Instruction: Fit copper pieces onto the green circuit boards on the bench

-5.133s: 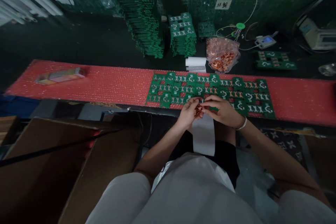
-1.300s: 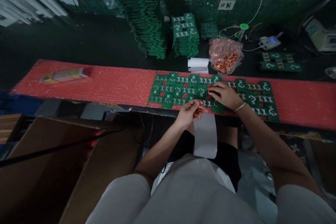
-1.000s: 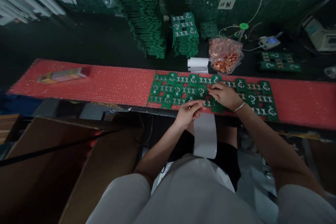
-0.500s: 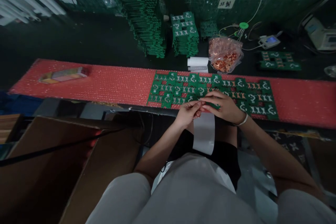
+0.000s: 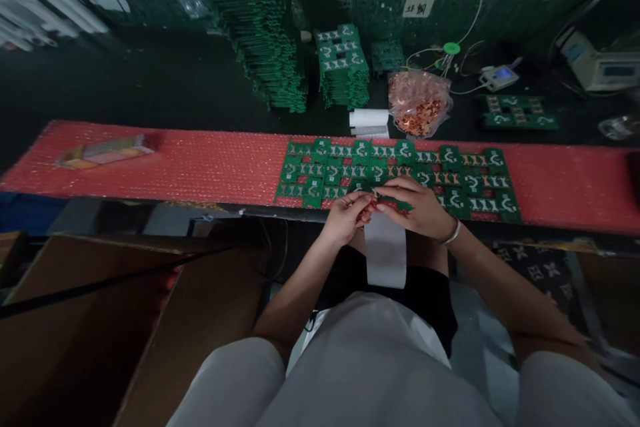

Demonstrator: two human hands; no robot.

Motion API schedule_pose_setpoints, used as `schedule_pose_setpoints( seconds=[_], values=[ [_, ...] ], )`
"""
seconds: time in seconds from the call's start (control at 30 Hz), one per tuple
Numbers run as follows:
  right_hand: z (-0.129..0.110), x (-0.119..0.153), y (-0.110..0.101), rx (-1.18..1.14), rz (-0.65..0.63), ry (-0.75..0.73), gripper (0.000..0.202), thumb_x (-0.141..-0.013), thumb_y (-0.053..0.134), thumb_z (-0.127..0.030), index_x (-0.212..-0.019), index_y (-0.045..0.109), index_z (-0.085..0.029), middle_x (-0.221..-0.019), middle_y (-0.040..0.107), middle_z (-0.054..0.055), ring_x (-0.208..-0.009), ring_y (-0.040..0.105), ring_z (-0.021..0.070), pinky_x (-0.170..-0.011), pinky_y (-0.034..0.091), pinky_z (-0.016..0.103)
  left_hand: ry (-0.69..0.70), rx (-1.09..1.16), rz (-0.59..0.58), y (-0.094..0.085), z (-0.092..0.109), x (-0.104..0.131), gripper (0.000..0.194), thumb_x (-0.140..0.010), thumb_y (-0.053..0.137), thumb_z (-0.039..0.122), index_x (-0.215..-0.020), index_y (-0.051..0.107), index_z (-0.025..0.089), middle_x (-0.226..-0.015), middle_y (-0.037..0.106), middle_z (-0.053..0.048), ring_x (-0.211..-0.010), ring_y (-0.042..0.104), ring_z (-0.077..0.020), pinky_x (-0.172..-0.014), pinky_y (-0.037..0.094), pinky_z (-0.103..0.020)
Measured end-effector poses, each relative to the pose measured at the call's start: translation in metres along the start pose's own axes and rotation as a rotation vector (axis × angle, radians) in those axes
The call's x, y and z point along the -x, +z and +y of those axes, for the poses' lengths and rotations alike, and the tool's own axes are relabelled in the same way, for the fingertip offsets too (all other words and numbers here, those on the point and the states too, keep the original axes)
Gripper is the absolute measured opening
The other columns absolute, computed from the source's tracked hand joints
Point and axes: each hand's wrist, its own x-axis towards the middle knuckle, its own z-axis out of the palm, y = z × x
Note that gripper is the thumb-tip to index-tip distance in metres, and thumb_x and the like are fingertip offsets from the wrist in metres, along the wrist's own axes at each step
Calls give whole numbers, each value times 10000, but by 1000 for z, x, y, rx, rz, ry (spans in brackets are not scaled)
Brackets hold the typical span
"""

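Observation:
My left hand is closed, with small copper pieces showing among its curled fingers. Beside it, my right hand brings thumb and fingers to the left fingertips; what lies between them is too small to make out. Both hands are above the front edge of a row of green circuit boards. Some boards on the right half carry copper-coloured parts, while those on the left show bare silvery pads. The boards lie on red bubble wrap. Below my hands a pale strip hangs over my lap.
Behind the row stand a tall stack of boards, a shorter stack and a clear bag of copper pieces. Further right are more boards and a small device with a lit screen. A cardboard box stands at lower left.
The whole view has shifted slightly, so the bench things appear further left. My hands stay together at the boards' front edge, with the fingers moved only a little.

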Motion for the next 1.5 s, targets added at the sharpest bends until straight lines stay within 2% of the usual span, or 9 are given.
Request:
schedule_pose_setpoints(
  seconds=[0.17,0.47,0.53,0.77,0.9,1.1,1.23,1.33,1.5],
  values=[
    [-1,-5,7,7,4,-59,256,-933,606,-364,-1156,690,-271,-1022,674,66,-957,643,213,-926,557,419,24,-55,16,-2,1,2,360,-667,812,423,-746,639,117,-549,534,22,-442,405,-36,-427,221,-174],
    [0,-12,10,5,-70,-103,232,-958,559,-340,-1120,707,-265,-993,688,69,-923,650,213,-850,573,395,33,-52,22,-13,1,5,396,-616,869,403,-834,718,108,-621,583,0,-460,410,-32,-425,199,-181],
    [5,-18,12,9,-91,-72,226,-965,541,-347,-1083,715,-263,-994,693,66,-923,654,213,-860,569,395,44,-43,57,-16,1,5,398,-622,866,406,-837,725,103,-634,585,-6,-464,416,-33,-425,191,-186],
    [37,-44,34,82,4,26,235,-969,496,-309,-957,715,-224,-934,686,78,-897,650,226,-860,550,404,87,70,135,-22,8,8,423,-628,853,381,-931,735,111,-701,581,-4,-507,446,-37,-442,220,-184],
    [42,-38,28,76,1,47,209,-956,525,-303,-991,713,-219,-964,674,81,-918,650,225,-860,551,396,140,87,192,-30,15,14,413,-640,841,360,-971,722,143,-714,592,2,-527,469,-45,-460,252,-177],
    [49,-19,12,134,-54,76,230,-949,514,-287,-1038,715,-220,-1007,654,98,-975,637,251,-888,545,435,146,108,180,-36,17,14,375,-668,814,335,-970,703,143,-708,587,5,-526,462,-48,-455,238,-175],
    [55,-18,17,185,-28,84,213,-934,548,-305,-1031,714,-213,-1003,641,105,-974,626,264,-889,546,456,124,98,163,-34,14,12,371,-670,807,334,-967,703,138,-706,584,5,-510,446,-43,-448,230,-180],
    [55,-19,24,194,-59,46,181,-930,570,-312,-955,715,-207,-942,639,93,-922,626,250,-848,555,428,125,86,167,-32,13,12,374,-672,809,359,-960,703,145,-707,583,5,-514,450,-45,-448,235,-180],
    [43,-22,21,171,-93,29,198,-952,494,-253,-882,673,-207,-896,633,93,-899,612,250,-861,531,442,176,-70,192,-29,14,10,365,-706,797,416,-967,716,173,-676,571,14,-514,454,-52,-458,272,-185]
  ],
)
